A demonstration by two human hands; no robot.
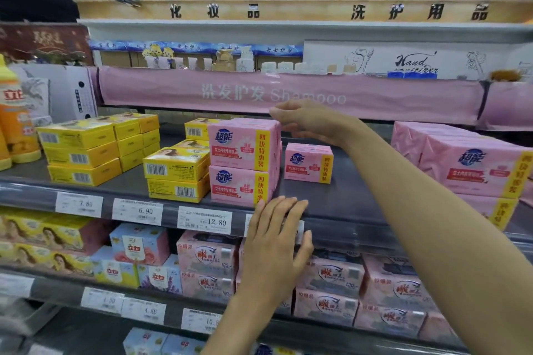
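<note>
At the centre of the frame two pink soap packs stand stacked on the middle shelf (346, 210). The upper pink soap pack (242, 141) sits squarely on the lower pink soap pack (239, 184), which rests at the shelf's front edge.

The right hand (302, 121) reaches in from the lower right and meets the top right corner of the upper pack, fingers pointing left along its top. I cannot tell whether it grips the pack or only touches it.

The left hand (274, 239) lies flat and spread against the shelf's front rail, just below and right of the lower pack, holding nothing.

Yellow boxes (176, 164) stand touching the stack on its left. A single pink pack (308, 163) sits further back to the right. Price labels (204, 219) line the rail, and a pink banner (288, 95) hangs above.
</note>
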